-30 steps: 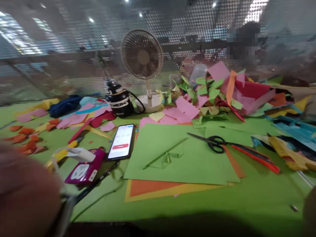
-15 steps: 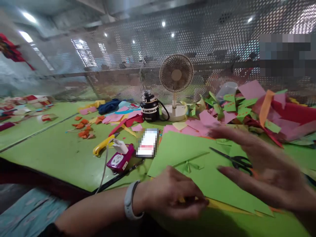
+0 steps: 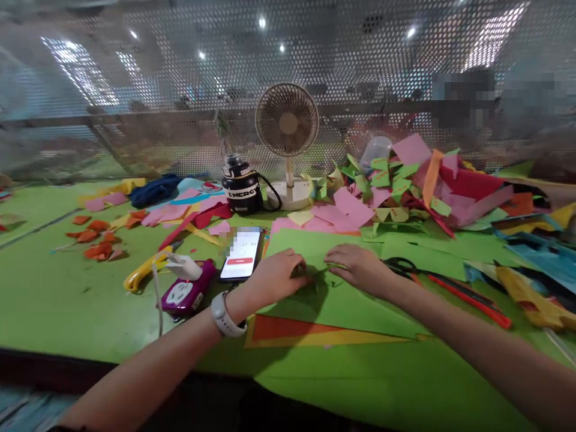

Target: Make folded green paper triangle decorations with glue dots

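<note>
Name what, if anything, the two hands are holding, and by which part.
The folded green paper: the right hand appears to pinch its right end. The left hand is at its other end; whether it grips cannot be told.

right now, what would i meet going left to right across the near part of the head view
orange paper scraps → purple socket box → phone → left hand → right hand → black scissors → red-handled tool → crumpled yellow paper
</note>
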Tool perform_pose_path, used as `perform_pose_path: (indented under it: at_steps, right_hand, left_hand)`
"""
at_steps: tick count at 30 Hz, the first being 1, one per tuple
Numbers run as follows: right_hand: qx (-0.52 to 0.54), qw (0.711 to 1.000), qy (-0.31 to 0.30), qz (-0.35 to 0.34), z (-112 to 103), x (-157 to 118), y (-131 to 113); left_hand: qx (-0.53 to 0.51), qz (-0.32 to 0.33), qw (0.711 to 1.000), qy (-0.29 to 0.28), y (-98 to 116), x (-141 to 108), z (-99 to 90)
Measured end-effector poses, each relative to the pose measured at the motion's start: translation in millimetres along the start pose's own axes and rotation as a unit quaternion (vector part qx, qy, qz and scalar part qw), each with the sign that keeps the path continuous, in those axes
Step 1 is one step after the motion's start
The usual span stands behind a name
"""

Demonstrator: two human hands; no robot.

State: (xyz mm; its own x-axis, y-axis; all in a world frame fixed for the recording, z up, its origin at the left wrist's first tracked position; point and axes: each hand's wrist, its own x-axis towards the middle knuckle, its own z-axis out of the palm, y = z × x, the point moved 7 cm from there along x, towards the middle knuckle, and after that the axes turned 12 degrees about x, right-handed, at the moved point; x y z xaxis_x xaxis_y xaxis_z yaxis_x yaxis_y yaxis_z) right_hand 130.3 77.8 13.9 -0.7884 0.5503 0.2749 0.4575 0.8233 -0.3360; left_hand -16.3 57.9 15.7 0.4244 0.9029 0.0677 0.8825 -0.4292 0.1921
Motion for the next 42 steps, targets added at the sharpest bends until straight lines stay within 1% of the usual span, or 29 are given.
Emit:
perform_pose_path:
  at_steps: [3,5,6,8,10,13,15,17,19,20,21,22,24,25,26,27,30,33,35,39,40,42]
  right_hand:
    - [0.001,1.0,-0.002,-0.008,5,5,-1]
    - [-0.011,0.999,0.01,-0.029,3,6,-4]
    - [-0.019,0.999,0.022,-0.046,0,5,-6]
    - [-0.034,0.994,0.051,-0.089,-9,4,-12]
    - [-0.045,0.988,0.072,-0.126,-18,3,-18]
    - [-0.046,0.985,0.082,-0.146,-25,3,-23]
    - [-0.03,0.986,0.092,-0.136,-28,5,-24]
    - [0.01,0.986,0.136,-0.098,-35,6,-22]
    - [0.085,0.973,0.215,-0.023,-46,3,-13]
    - [0.14,0.957,0.253,0.028,-50,-1,-5]
    - [0.206,0.935,0.275,0.083,-51,-5,4]
    - [0.279,0.909,0.278,0.138,-48,-8,13]
    - [0.412,0.85,0.236,0.227,-33,-10,25]
    - [0.458,0.827,0.208,0.252,-25,-10,26]
    - [0.487,0.811,0.186,0.266,-19,-9,25]
    - [0.5,0.802,0.178,0.273,-16,-8,25]
    - [0.508,0.787,0.207,0.28,-14,-6,26]
    - [0.52,0.771,0.232,0.284,-12,-7,27]
    - [0.529,0.764,0.229,0.29,-10,-9,28]
    - [0.557,0.739,0.219,0.311,-2,-12,29]
    - [0.559,0.735,0.22,0.314,-2,-12,28]
    - [0.554,0.736,0.226,0.317,-3,-13,28]
  left_hand:
    - [-0.028,0.002,0.999,-0.017,1,6,3.3]
    - [-0.109,-0.017,0.993,-0.031,0,10,3.2]
    - [-0.165,-0.036,0.985,-0.039,-2,12,3.3]
    - [-0.266,-0.083,0.959,-0.057,-6,15,4.3]
    - [-0.349,-0.109,0.928,-0.077,-7,16,6.5]
    - [-0.451,-0.1,0.877,-0.134,2,12,13.8]
    - [-0.501,-0.11,0.845,-0.153,6,9,18.8]
    - [-0.548,-0.144,0.812,-0.137,5,8,22.6]
    - [-0.601,-0.185,0.772,-0.099,3,8,25.4]
    - [-0.62,-0.201,0.755,-0.076,2,9,26.3]
    - [-0.633,-0.213,0.742,-0.055,1,11,27.0]
    - [-0.643,-0.222,0.732,-0.037,1,12,27.8]
    - [-0.659,-0.231,0.715,-0.019,3,15,30.0]
    - [-0.665,-0.231,0.71,-0.016,6,16,31.1]
    - [-0.669,-0.227,0.708,-0.017,9,17,32.0]
    - [-0.671,-0.22,0.708,-0.021,12,18,32.8]
    - [-0.669,-0.192,0.717,-0.043,22,19,34.3]
    - [-0.657,-0.17,0.732,-0.061,27,20,34.9]
    - [-0.642,-0.165,0.746,-0.057,27,20,34.4]
    - [-0.606,-0.147,0.781,-0.039,26,20,32.2]
    - [-0.603,-0.142,0.784,-0.034,27,20,31.9]
    - [-0.608,-0.136,0.782,-0.031,28,20,32.6]
